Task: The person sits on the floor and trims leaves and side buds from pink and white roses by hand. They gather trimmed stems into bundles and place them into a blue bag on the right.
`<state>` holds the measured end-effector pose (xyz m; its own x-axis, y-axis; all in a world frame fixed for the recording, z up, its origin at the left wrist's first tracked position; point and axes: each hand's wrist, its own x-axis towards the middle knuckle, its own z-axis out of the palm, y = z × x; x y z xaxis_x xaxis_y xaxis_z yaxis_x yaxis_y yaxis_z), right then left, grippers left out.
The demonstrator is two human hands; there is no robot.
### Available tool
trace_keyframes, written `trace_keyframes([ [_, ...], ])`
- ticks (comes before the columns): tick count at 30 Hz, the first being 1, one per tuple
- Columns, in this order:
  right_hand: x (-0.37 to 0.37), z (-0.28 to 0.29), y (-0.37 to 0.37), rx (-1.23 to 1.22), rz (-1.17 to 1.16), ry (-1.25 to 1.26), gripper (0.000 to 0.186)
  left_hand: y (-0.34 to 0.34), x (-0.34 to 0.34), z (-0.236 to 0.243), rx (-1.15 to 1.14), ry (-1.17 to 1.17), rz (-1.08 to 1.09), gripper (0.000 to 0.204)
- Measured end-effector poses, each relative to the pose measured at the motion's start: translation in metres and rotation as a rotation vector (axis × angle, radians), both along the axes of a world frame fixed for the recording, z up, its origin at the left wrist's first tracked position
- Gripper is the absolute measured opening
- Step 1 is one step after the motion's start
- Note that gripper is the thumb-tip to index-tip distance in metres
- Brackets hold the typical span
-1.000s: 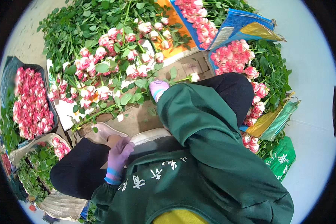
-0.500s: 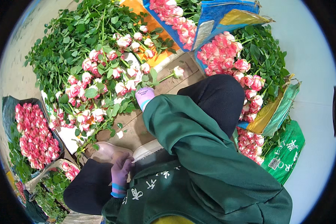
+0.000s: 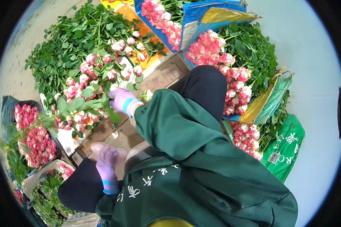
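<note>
My right hand [image 3: 123, 101], in a purple glove with a blue-striped cuff, is closed around the stem of a rose. Its pale bloom [image 3: 148, 95] shows just right of the hand, while the blurred leafy stem [image 3: 77, 105] sweeps out to the left. Under and beyond it lies a loose heap of pink-and-white roses [image 3: 74, 91] with long green stems. My left hand [image 3: 107, 164], gloved the same way, hovers above a pale pink shoe, near my bent knee. Its fingers are curled together, with nothing visible in them.
Blue wrappers [image 3: 193, 28] hold rose bunches at the upper right, beside my right knee. A green printed wrapper [image 3: 286, 145] lies lower right. At the left stands a dark container [image 3: 9, 102] packed with pink roses. Wooden boards [image 3: 115, 130] show between my legs.
My right hand has drawn left with the rose, whose leafy stem now swings out leftward. The left hand has moved up and left over the shoe. The whole view has shifted slightly.
</note>
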<state>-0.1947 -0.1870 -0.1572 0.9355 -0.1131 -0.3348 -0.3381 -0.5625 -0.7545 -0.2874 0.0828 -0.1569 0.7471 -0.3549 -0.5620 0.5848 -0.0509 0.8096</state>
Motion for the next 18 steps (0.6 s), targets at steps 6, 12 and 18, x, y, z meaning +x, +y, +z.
trace_keyframes([
  [6, 0.034, 0.123, 0.027, 0.536, 0.157, -0.128, 0.013, -0.058, 0.034, 0.080, -0.113, -0.287, -0.098, 0.042],
  [12, 0.075, 0.116, 0.005, 0.515, 0.329, -0.439, 0.030, -0.084, 0.040, 0.147, -0.328, -0.127, -0.342, 0.031],
  [18, 0.064, 0.108, 0.025, 0.810, -0.016, 0.066, 0.020, -0.073, 0.029, 0.141, -0.524, 0.008, -0.256, 0.027],
])
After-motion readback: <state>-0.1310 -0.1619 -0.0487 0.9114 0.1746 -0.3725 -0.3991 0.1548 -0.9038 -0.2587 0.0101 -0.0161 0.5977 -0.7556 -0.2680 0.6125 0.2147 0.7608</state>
